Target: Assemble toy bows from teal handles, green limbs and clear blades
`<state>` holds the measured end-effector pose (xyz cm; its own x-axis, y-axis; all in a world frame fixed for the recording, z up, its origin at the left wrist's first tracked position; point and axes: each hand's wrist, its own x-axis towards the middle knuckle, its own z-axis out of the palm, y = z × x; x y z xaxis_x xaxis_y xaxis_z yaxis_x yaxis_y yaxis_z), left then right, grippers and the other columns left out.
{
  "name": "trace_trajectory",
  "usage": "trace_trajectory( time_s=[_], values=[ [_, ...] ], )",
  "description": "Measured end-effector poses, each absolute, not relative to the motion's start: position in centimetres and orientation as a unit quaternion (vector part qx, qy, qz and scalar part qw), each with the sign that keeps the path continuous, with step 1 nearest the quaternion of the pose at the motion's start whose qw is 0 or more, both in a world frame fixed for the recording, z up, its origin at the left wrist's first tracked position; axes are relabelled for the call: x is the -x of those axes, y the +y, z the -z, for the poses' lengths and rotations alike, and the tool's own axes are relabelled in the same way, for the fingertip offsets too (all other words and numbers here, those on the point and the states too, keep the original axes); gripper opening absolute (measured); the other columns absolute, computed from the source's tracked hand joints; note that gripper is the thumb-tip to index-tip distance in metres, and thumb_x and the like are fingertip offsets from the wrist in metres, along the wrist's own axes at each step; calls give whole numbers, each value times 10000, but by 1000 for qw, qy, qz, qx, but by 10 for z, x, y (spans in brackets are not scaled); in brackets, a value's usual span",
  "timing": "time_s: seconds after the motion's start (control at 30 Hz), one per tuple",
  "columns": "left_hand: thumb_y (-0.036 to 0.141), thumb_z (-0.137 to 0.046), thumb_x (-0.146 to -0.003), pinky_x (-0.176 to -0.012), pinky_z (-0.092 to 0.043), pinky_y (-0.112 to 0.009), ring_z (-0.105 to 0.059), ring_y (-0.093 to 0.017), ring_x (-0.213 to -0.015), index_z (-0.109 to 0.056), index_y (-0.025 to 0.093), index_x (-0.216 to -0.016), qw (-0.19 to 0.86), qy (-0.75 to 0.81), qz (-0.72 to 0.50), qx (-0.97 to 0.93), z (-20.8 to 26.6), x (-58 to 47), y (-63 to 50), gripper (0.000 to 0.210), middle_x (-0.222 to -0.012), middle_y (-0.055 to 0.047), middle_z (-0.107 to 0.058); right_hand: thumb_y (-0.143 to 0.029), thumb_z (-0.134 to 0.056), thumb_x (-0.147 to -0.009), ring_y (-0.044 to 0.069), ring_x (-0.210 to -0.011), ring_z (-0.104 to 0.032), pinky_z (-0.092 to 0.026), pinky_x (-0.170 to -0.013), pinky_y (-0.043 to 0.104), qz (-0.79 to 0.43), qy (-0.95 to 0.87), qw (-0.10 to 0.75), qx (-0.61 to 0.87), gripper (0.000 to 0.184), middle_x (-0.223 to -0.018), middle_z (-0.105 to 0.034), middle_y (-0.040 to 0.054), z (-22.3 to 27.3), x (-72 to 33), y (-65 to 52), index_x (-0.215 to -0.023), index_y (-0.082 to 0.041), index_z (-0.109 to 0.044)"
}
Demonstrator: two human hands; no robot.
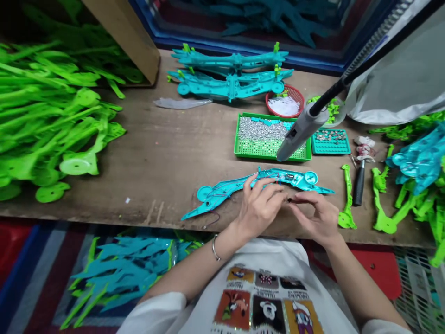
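A long blue plastic shell (225, 189) lies near the table's front edge, with thin wires and a small metal component in its hollow. My left hand (259, 204) is bent over the middle of this shell, fingers closed and close to the wires; what they grip is hidden. Just in front of the shell, my right hand (318, 215) pinches a tiny dark piece (289, 200) between thumb and forefinger. The left fingertips are very near that piece. A loose wire end (212, 220) hangs from the shell towards the table edge.
Green parts (52, 125) are heaped left. Behind stand assembled blue shells (231, 86), a green basket (271, 149) of screws, a red basket (301, 99) and a teal tray (332, 147). A grey power screwdriver (295, 132) hangs over the basket. A hammer (359, 185) lies right.
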<state>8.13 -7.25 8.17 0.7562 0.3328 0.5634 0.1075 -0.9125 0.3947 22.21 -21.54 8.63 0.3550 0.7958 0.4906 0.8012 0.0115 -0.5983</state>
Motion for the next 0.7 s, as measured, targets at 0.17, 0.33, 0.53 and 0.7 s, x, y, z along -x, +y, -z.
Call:
trace_trajectory(
  time_s=[0.17, 0.33, 0.53, 0.7],
  values=[
    [208, -641, -964, -1198, -246, -523, -639, -208, -1167, -724, 264, -1002, 143, 103, -324, -929, -62, -78, -72, 107, -1034, 9, -782, -144, -758, -835, 150, -795, -742, -628, -746, 286, -51, -508, 439, 740, 331, -983, -749, 17, -81, -212, -214, -1128, -243, -639],
    [195, -595, -981, -1223, -193, -562, -621, -217, -1192, -725, 253, -956, 150, 98, -316, -932, -53, -84, -78, 145, -996, 15, -780, -153, -711, -872, 178, -831, -754, -638, -787, 325, -31, -512, 408, 755, 277, -1001, -762, 32, -80, -210, -217, -1124, -249, -646],
    [199, -555, -999, -1214, -211, -551, -607, -203, -1192, -700, 231, -840, 132, 85, -313, -937, -47, -93, -82, 217, -952, 9, -757, -174, -736, -863, 222, -863, -763, -626, -776, 374, 44, -542, 371, 753, 370, -1044, -783, 46, -75, -213, -225, -1210, -276, -659],
    [206, -516, -1014, -1187, -258, -543, -587, -202, -1186, -713, 252, -873, 108, 67, -299, -946, -41, -93, -81, 247, -921, 7, -731, -219, -828, -796, 217, -761, -763, -559, -665, 340, 117, -541, 298, 777, 439, -1012, -809, 15, -64, -215, -236, -1212, -270, -698]
  ],
)
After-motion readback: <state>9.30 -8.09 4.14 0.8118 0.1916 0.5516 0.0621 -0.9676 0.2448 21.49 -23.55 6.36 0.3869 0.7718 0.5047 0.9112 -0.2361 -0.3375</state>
